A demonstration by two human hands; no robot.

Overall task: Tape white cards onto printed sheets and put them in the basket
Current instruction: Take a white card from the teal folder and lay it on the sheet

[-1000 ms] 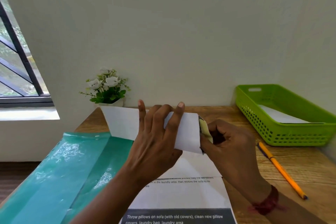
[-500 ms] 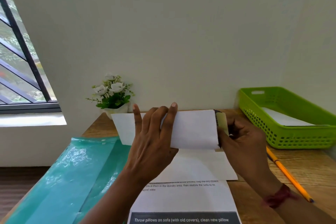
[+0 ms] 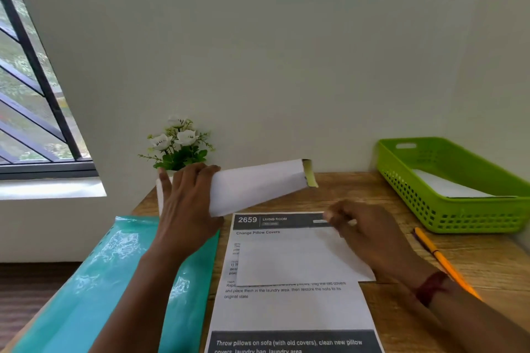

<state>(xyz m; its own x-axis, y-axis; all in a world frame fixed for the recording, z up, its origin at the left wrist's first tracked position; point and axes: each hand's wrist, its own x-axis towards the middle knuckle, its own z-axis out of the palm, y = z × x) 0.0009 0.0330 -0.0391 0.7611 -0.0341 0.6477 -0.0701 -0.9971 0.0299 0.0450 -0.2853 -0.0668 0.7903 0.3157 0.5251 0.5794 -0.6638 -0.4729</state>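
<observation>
Since thin, light and quick to crease, best taken by an edge. Gripped curled in left hand [image 3: 186, 209] above counter [image 3: 358, 189]: white card [image 3: 258, 183] with tape strip [image 3: 310, 178] at free end. Flat on printed sheet [image 3: 286, 312] under blurred right hand [image 3: 364, 238], grip impossible to tell: second card [image 3: 295, 258]

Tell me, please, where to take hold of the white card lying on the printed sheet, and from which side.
Pinch the lower right corner of the white card, coming from the right. The card lies flat, but that corner juts past the edge of the printed sheet, so fingers can probably slip under it there.
</observation>
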